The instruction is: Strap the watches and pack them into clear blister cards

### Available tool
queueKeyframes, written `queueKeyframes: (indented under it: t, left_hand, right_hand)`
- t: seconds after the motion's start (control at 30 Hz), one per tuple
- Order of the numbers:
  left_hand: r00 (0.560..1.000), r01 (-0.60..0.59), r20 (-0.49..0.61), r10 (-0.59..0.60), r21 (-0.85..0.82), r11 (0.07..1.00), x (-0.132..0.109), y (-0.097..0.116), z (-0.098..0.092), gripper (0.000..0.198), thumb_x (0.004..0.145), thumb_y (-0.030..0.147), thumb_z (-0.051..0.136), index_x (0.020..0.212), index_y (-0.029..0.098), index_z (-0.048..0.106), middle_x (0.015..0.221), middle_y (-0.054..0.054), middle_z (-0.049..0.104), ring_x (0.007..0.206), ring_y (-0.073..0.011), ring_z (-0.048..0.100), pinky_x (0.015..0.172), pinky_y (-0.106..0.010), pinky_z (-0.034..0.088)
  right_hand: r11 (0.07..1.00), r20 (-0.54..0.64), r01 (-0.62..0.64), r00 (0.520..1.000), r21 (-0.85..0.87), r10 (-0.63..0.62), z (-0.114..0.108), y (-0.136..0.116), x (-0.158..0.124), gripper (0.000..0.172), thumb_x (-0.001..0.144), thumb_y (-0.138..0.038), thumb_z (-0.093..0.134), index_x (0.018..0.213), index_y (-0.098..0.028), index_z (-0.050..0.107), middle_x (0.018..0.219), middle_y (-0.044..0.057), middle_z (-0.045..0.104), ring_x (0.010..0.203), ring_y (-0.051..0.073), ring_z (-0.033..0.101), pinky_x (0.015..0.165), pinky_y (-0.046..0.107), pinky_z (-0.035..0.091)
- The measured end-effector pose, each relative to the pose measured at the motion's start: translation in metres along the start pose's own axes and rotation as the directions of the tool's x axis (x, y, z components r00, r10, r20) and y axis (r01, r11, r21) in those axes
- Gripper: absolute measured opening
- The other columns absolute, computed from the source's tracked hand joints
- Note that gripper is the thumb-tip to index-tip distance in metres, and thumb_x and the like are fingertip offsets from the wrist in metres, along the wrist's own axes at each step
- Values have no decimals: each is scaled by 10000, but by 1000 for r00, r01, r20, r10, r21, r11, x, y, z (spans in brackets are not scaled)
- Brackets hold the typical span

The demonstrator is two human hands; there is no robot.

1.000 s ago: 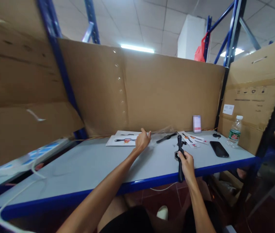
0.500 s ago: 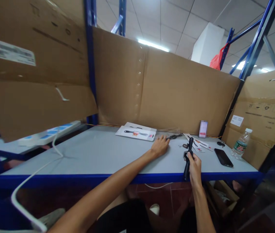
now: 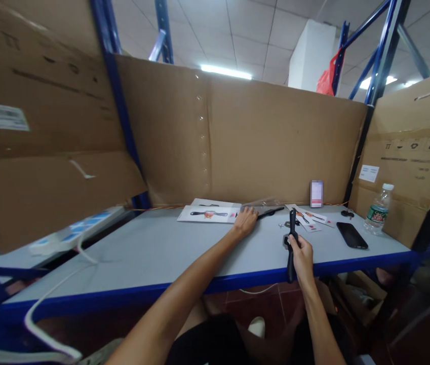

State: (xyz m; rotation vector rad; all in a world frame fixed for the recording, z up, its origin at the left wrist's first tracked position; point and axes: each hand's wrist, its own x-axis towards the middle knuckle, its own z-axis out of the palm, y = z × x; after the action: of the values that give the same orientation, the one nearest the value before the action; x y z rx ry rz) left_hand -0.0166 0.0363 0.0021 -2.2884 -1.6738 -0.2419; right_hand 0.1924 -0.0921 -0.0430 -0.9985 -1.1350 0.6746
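Observation:
In my right hand (image 3: 301,251) is a black spokeshave (image 3: 291,268), held upright by its middle over the table's front edge. Its two handles point up and down. My left hand (image 3: 245,222) reaches to the back of the table, with fingers curled down on a clear plastic bag (image 3: 262,204). A second black spokeshave (image 3: 271,212) lies by these fingers, at or in the bag; its left end is hidden by the hand. Left of that hand lie flat white packages (image 3: 195,215) with a spokeshave printed on them. Small metal parts (image 3: 286,224) rest behind the held spokeshave.
Printed cards (image 3: 309,218) lie at the back right. A lit phone (image 3: 316,193) leans on the cardboard wall (image 3: 252,147). A dark phone (image 3: 351,235), a water bottle (image 3: 379,210) and a small black object (image 3: 347,214) are on the right. A power strip (image 3: 81,228) and white cable (image 3: 34,322) are left.
The view has tilted and shifted slightly. My left hand has moved a little left beside the packages, and the plastic bag stands up more. My right hand still holds the spokeshave upright.

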Motion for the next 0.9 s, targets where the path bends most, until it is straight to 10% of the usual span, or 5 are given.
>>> queueKeyframes:
  t: [0.33, 0.63, 0.77, 0.9]
  left_hand:
    - [989, 73, 126, -79, 52, 996, 43, -3, 2, 354, 941, 175, 512, 1223, 165, 727, 1341, -187, 654, 1316, -343, 518, 1070, -447, 398]
    - [996, 58, 62, -63, 70, 996, 22, -8, -11, 520, 901, 91, 483, 1402, 156, 604, 1421, -187, 609, 1324, -330, 529, 1079, -462, 415]
    - [993, 65, -81, -86, -238, 969, -1, -10, -14, 467, 912, 88, 464, 1326, 161, 666, 1312, -171, 684, 1206, -284, 634, 1044, -405, 454]
    - [993, -16, -90, -80, -756, 654, -30, 7, -9, 351, 990, 284, 443, 1177, 132, 699, 903, -107, 766, 878, -217, 720, 858, -334, 529]
  right_hand:
    - [1000, 0, 14, 1000, -11, -14, 3, -13, -8, 403, 853, -552, 611, 684, -186, 618, 626, -6, 564, 645, 164, 475, 624, 282, 360]
    - [1000, -14, 21, 1000, 20, -21, 5, -12, -9, 379, 857, -522, 621, 654, -203, 610, 611, 0, 577, 629, 168, 479, 612, 285, 359]
    - [997, -9, -11, 1000, 77, 12, 6, -9, -6, 399, 836, -557, 646, 695, -185, 675, 642, 15, 620, 654, 179, 520, 629, 289, 395]
    - [971, 26, -94, 996, 220, 90, 5, -12, -2, 434, 781, -599, 716, 744, -167, 713, 669, 20, 632, 652, 170, 533, 612, 279, 404]
